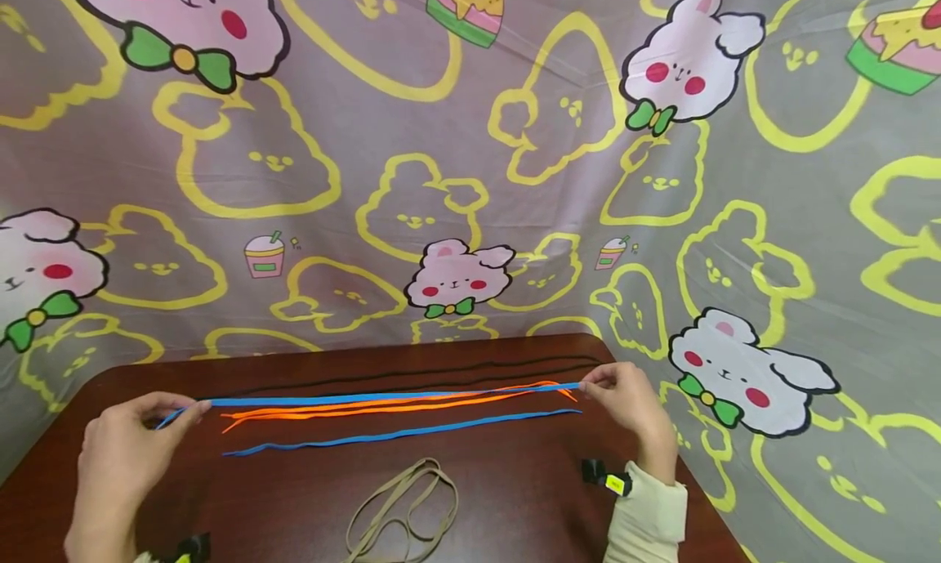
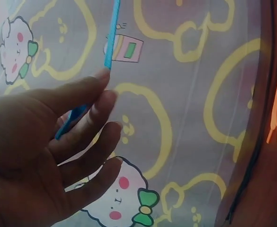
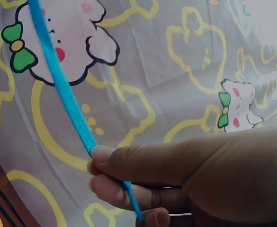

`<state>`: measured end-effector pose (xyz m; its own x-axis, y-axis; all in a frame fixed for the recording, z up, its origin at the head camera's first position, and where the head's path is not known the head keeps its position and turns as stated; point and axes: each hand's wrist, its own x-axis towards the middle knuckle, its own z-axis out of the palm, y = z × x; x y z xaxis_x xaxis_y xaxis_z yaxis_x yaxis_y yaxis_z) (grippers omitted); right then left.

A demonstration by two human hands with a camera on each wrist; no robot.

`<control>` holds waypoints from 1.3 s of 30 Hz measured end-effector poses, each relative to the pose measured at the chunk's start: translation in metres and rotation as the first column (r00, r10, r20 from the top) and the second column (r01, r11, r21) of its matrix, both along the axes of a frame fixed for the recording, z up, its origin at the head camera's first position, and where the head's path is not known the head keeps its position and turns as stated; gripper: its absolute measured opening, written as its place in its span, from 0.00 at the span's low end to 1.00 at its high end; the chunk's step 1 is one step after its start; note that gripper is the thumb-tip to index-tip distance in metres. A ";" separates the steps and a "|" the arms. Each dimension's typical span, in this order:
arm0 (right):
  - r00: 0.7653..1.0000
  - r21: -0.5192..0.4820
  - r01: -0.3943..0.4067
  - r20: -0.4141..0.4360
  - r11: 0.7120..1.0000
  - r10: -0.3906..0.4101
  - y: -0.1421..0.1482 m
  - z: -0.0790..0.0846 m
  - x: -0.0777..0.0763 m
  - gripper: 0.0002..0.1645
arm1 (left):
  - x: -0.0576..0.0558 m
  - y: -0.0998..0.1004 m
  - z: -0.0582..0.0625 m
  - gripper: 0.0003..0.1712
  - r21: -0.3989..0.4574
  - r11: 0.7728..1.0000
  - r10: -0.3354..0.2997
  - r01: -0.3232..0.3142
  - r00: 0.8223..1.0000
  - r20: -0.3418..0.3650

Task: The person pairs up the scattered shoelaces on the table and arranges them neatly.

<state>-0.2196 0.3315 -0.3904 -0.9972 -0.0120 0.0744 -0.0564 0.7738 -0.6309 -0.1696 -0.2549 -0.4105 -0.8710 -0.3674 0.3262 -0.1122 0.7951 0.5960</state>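
Observation:
A flat blue shoelace [image 1: 331,400] is stretched straight between my two hands above the table. My left hand [image 1: 132,444] pinches it near one end between thumb and forefinger, and a short tail pokes out behind the fingers. At the other end my right hand [image 1: 628,395] pinches it the same way; in the right wrist view the thin tip of the blue shoelace [image 3: 67,94] comes out below the fingers. Behind and just under the held lace lie orange shoelaces [image 1: 309,414]. Nearer to me, a second blue shoelace [image 1: 404,434] lies nearly straight on the table.
Black laces [image 1: 412,373] run along the far part of the dark brown table [image 1: 294,498]. A tan lace [image 1: 400,506] lies in loose loops at the front middle. A patterned cloth [image 1: 529,285] hangs behind the table and along its right side.

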 end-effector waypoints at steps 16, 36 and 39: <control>0.997 0.046 0.069 -0.040 0.997 -0.067 0.007 -0.018 -0.013 0.07 | -0.013 -0.014 -0.020 0.12 -0.055 0.993 -0.103 0.105 0.994 0.048; 0.969 0.157 0.219 0.081 0.963 -0.234 0.018 -0.062 -0.036 0.13 | -0.029 -0.040 -0.056 0.10 0.043 0.959 -0.273 0.278 0.884 0.380; 0.966 0.181 0.217 0.102 0.959 -0.238 0.019 -0.068 -0.039 0.14 | -0.029 -0.041 -0.061 0.09 0.055 0.957 -0.283 0.284 0.876 0.391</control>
<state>-0.2583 0.3510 -0.4589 -0.9764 0.2140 -0.0307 0.2019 0.8520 -0.4831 -0.1986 -0.2959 -0.4717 -0.9945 -0.0850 -0.0606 -0.1043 0.8302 0.5476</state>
